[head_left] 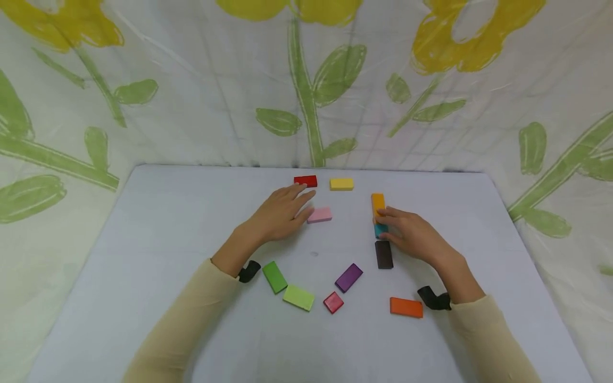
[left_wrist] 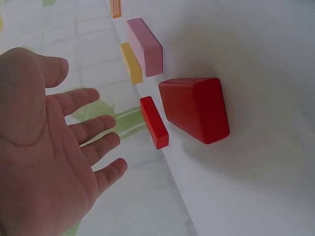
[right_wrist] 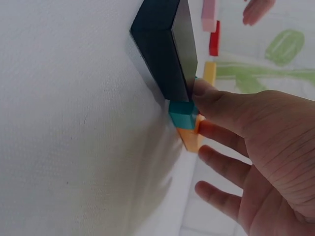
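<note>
My left hand (head_left: 298, 203) hovers flat with straight fingers over the table and holds nothing. Its spread palm (left_wrist: 74, 142) faces a red block (left_wrist: 197, 109) that the hand hides in the head view. A pink block (head_left: 319, 215) lies by its fingertips, with a thin red block (head_left: 305, 181) and a yellow block (head_left: 341, 184) beyond. My right hand (head_left: 381, 223) pinches a teal block (head_left: 380, 230) between thumb and forefinger. The teal block (right_wrist: 182, 115) sits in a line between an orange-yellow block (head_left: 378, 202) and a dark brown block (head_left: 383, 254).
Near me on the white table (head_left: 143, 239) lie a green block (head_left: 274, 276), a light green block (head_left: 298, 297), a small red block (head_left: 333, 302), a purple block (head_left: 348, 277) and an orange block (head_left: 406, 307). A flowered cloth (head_left: 306, 80) hangs behind.
</note>
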Available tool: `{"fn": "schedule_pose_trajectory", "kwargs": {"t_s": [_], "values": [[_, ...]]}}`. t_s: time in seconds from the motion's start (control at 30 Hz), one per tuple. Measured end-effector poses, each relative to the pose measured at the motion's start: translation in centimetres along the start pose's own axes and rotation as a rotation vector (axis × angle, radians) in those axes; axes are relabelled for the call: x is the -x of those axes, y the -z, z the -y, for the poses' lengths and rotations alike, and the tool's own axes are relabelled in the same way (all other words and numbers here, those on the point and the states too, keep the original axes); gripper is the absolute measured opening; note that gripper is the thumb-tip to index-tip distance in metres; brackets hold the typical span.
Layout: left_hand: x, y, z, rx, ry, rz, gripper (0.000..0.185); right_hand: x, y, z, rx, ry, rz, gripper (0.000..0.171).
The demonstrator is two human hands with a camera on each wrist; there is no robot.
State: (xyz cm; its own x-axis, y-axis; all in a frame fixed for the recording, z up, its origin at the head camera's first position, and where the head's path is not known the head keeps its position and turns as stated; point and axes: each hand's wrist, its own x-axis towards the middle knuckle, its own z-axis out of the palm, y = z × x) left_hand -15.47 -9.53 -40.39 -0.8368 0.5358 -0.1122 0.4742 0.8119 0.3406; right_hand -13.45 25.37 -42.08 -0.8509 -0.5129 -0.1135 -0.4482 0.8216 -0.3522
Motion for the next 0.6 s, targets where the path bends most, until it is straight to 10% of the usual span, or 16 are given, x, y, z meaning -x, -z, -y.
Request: {"fn": "schedule_pose_trajectory", "kwargs": {"t_s": [0.6], "values": [[-4.5,-0.9,-0.5,0.078,0.034,0.093,0.062,0.4,-0.6,-0.1,-0.026,-0.011,-0.011,0.043]]}}
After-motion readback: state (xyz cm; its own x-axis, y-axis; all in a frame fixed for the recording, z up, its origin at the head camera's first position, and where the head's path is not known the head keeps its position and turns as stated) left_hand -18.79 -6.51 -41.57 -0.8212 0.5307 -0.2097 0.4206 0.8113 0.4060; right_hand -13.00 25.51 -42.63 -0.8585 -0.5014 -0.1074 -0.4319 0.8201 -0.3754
